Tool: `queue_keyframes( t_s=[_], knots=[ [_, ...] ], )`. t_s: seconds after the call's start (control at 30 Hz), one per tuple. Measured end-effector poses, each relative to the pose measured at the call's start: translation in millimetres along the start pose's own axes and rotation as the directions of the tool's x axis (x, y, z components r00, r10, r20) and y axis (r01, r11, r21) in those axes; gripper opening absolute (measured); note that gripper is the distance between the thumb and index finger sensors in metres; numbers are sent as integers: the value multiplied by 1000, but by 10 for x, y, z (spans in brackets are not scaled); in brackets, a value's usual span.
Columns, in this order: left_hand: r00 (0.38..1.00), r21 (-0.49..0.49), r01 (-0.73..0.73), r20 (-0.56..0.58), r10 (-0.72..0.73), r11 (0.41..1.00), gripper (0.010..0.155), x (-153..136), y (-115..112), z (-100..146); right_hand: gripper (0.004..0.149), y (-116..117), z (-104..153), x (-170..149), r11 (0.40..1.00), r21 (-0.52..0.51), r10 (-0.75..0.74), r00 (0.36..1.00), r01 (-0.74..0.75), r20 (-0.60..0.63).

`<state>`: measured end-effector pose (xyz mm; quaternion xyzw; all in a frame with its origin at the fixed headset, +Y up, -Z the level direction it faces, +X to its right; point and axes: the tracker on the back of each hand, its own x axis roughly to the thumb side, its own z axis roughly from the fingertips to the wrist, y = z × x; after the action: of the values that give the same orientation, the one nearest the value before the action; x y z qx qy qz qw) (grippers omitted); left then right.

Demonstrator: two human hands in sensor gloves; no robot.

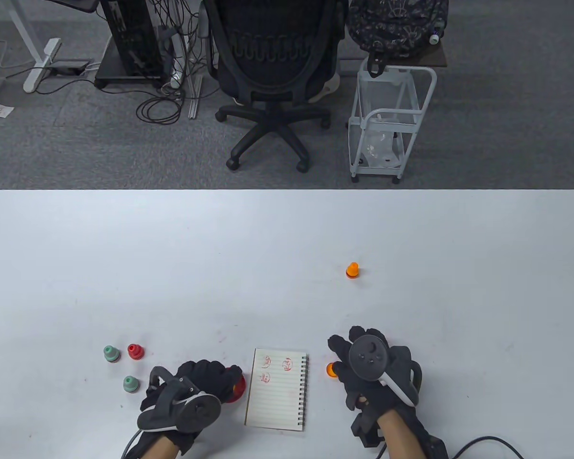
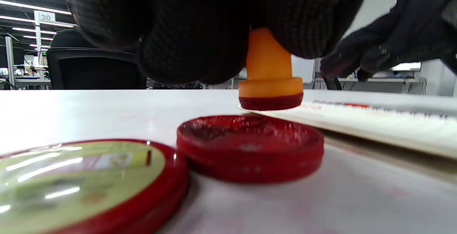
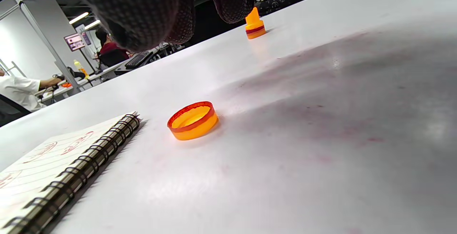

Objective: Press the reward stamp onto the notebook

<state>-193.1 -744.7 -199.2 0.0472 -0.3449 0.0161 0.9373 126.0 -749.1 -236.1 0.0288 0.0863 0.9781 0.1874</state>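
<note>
my left hand (image 1: pixel 196 387) grips the orange stamp (image 2: pixel 269 80) just above the ink pad (image 2: pixel 250 148), beside the notebook (image 1: pixel 277 389), so a tilted or wet face could smear the next print or overlap the three already there. my right hand (image 1: pixel 368 366) hangs knuckles-up by the orange cap (image 3: pixel 192 120), fingers loose and holding nothing.
</note>
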Motion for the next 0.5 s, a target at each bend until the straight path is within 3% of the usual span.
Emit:
queue_keyframes(
  t_s=[0.13, 0.5],
  knots=[
    [999, -83, 48, 29, -46, 995, 45, 33, -116, -71, 57, -1, 3, 7, 1000, 5, 9, 1000, -9, 5],
    [997, -100, 76, -20, -79, 992, 43, 108, -117, -184, 56, -48, 16, -9, 999, -27, -27, 1000, 27, 13]
  ],
)
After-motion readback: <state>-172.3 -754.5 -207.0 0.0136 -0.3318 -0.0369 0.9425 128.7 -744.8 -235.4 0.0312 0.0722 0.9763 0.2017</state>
